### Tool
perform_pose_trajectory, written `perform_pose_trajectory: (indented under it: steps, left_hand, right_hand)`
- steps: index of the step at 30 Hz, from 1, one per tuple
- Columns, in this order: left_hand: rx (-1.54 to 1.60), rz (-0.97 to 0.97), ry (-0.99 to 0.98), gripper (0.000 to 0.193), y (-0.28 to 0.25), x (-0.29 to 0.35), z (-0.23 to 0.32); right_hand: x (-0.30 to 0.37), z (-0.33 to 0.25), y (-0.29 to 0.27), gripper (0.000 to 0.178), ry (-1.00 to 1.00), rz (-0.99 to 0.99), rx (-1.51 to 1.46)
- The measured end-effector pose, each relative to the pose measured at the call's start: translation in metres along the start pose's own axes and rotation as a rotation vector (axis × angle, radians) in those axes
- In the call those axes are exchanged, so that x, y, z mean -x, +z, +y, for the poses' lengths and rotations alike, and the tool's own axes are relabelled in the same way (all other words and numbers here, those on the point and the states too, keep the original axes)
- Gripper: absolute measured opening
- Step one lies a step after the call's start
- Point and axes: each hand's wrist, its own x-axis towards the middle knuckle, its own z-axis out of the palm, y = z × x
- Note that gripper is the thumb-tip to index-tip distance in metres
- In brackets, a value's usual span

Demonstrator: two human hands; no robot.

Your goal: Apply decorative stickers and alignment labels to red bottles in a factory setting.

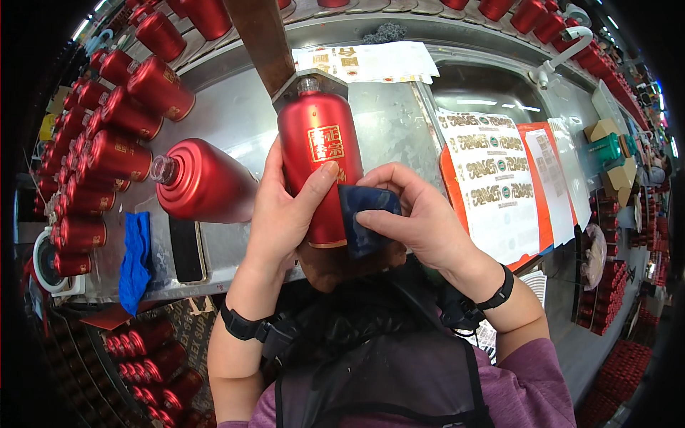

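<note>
A red glass bottle with gold square lettering lies in front of me, its clear neck pointing away against a dark stand. My left hand is wrapped round its left side, thumb pressed on the front below the lettering. In my right hand, pinched between thumb and fingers, is a flat dark blue scraper. Its left edge touches the bottle's lower right side and covers part of it. A second red bottle, without visible lettering, lies to the left of my left hand.
A metal worktop carries a phone and a blue cloth at left. Many red bottles crowd the left side. Right of me are printed decal sheets on an orange sheet, near a sink with a white tap.
</note>
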Motion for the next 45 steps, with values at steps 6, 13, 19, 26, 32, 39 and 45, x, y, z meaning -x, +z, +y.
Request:
perform_pose_trajectory:
  steps: [6, 13, 19, 26, 32, 39, 45]
  left_hand:
    - [0.017, -0.002, -0.009, 0.062, 0.0, 0.0, 0.002]
    - [0.022, -0.012, 0.007, 0.063, -0.003, -0.001, -0.002]
    - [0.185, -0.079, 0.0, 0.067, -0.011, 0.005, -0.001]
    - [0.058, -0.084, 0.052, 0.057, -0.011, 0.009, -0.007]
    - [0.137, 0.021, -0.039, 0.054, -0.018, 0.009, -0.003]
    - [0.035, -0.025, 0.025, 0.057, -0.012, 0.001, -0.002]
    - [-0.02, -0.041, 0.036, 0.06, -0.012, 0.001, -0.002]
  right_hand:
    - [0.0, -0.001, 0.001, 0.033, 0.001, 0.004, -0.023]
    - [0.001, 0.0, 0.0, 0.034, 0.003, 0.001, -0.054]
    - [-0.004, -0.024, -0.019, 0.028, 0.064, 0.084, -0.066]
    - [-0.047, -0.038, -0.027, 0.035, 0.044, 0.112, 0.211]
    - [-0.069, -0.029, -0.017, 0.069, -0.045, -0.009, 0.372]
    - [-0.07, -0.028, -0.018, 0.083, -0.057, -0.014, 0.413]
    - [-0.07, -0.028, -0.015, 0.086, -0.05, 0.018, 0.436]
